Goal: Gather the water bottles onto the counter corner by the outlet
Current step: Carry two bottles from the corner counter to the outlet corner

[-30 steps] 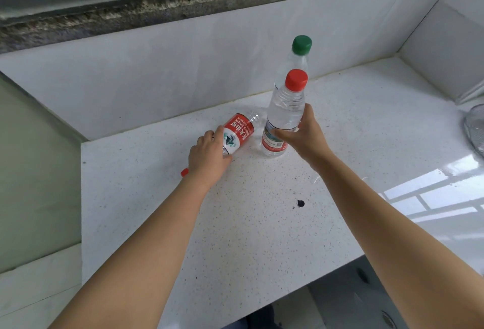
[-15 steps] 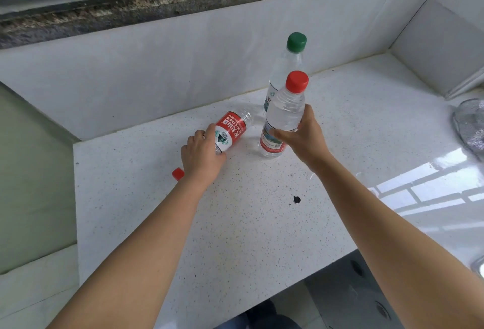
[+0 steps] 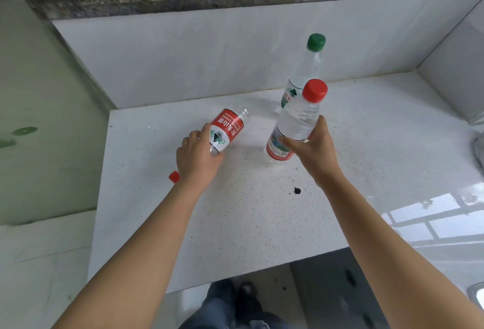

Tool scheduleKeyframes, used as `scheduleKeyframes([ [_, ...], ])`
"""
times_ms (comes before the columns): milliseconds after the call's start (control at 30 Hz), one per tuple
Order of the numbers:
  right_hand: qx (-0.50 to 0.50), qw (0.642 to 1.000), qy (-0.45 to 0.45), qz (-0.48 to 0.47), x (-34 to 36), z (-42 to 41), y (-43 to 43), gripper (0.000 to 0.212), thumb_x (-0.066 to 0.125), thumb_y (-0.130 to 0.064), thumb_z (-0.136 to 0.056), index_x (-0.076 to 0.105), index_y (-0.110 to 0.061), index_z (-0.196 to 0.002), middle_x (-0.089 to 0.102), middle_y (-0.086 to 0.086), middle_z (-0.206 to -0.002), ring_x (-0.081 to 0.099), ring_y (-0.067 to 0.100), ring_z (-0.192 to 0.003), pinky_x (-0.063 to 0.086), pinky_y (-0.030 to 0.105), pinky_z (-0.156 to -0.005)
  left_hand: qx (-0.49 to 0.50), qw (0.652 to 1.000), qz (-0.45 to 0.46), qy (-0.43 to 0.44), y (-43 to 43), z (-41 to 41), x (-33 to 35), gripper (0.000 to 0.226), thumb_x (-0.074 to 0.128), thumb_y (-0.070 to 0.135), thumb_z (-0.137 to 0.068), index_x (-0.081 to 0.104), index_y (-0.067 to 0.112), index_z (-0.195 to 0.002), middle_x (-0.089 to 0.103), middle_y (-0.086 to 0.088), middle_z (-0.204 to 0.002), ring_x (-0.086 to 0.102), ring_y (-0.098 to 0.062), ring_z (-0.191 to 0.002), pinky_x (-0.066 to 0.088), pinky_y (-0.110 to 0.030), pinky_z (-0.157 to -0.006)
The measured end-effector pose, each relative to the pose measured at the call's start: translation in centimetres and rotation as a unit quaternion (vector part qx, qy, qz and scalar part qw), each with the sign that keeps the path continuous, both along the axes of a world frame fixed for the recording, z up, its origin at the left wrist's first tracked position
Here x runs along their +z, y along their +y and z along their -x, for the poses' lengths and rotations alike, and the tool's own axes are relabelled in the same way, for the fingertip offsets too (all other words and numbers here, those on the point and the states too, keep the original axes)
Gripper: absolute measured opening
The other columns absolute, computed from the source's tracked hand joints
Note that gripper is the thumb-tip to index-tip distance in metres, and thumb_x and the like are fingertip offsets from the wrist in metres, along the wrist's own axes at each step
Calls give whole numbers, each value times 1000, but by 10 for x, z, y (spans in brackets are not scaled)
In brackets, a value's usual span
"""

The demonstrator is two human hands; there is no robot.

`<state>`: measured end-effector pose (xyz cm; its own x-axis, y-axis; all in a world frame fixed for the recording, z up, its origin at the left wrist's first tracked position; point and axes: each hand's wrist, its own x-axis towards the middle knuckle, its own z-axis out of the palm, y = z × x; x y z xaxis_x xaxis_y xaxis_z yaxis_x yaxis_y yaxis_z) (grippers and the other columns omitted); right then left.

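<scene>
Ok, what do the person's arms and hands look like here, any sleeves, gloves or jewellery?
Both arms are bare from the bottom of the frame to the fingers: no sleeves in view, no gloves, no watch, bracelet or rings visible on the left hand or right hand. Nails look short and unpainted. No markings or straps show on either forearm.

A white speckled counter [image 3: 235, 224] carries an upright green-capped water bottle [image 3: 301, 77], a red-capped bottle [image 3: 293, 124] apparently resting on its base, and a small dark spot [image 3: 297, 191].
</scene>
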<state>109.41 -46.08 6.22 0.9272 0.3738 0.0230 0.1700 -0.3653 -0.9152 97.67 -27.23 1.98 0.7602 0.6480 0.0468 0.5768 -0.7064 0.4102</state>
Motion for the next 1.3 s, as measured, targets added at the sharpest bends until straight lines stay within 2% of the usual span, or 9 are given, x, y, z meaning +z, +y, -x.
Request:
scheduleKeyframes([
  [67,26,1000,-9,-6,4,9,2,70,78,-26,-68,39,-17,-125,53,-8,-109,54,13,-99,46,22,-74,28,1000,-1,-6,-1,19,4,70,68,32,-79,32,15,-137,51,-16,-126,51,-31,-110,45,-41,-85],
  [167,78,997,-24,-15,7,26,9,71,78,-25,-69,38,-18,-127,51,-12,-110,52,8,-97,43,15,-71,82,997,-4,-11,-1,55,9,70,68,30,-78,32,15,-137,51,-17,-125,50,-32,-110,43,-42,-84],
  [300,158,987,-23,-15,6,55,27,71,77,-30,-68,39,-20,-126,53,-13,-107,54,6,-91,43,17,-70,173,985,-8,-19,-2,114,14,69,66,26,-78,33,17,-137,51,-16,-124,49,-34,-109,41,-42,-83],
  [433,239,971,-27,-14,3,95,48,69,75,-33,-68,39,-22,-126,51,-27,-91,53,-21,-80,43,4,-57,262,964,-8,-40,-5,176,17,68,66,21,-75,36,16,-137,53,-18,-122,48,-37,-109,41,-43,-84],
  [567,318,947,-21,-28,5,145,72,68,76,-31,-68,39,-20,-124,50,-28,-90,50,-26,-79,43,2,-58,348,936,-25,-51,-11,239,22,67,67,21,-74,38,15,-135,53,-19,-119,49,-37,-107,40,-43,-83],
  [667,389,920,-15,-43,6,190,88,64,76,-26,-70,40,-22,-123,51,-30,-93,49,-27,-83,39,-4,-63,411,910,-32,-53,-20,291,24,66,66,22,-75,38,14,-134,52,-20,-119,49,-38,-106,40,-43,-82],
  [967,579,814,28,-40,-4,350,117,59,78,-21,-69,39,-30,-113,53,-28,-96,52,-22,-85,43,2,-68,578,815,-21,-6,-95,472,15,68,66,31,-80,32,17,-138,52,-16,-124,51,-31,-108,43,-41,-84],
  [1100,637,769,40,-37,-15,420,113,66,79,-18,-67,42,-18,-122,52,-27,-96,50,-24,-84,41,0,-68,646,763,-11,7,-143,535,11,66,64,30,-80,34,17,-137,53,-14,-123,52,-30,-105,45,-42,-84],
  [1300,725,687,55,-12,-34,500,93,64,79,-16,-68,42,-19,-120,53,-26,-95,51,-21,-85,43,3,-66,721,692,-2,7,-212,594,7,65,63,26,-79,35,16,-137,53,-15,-119,52,-31,-102,48,-45,-84],
])
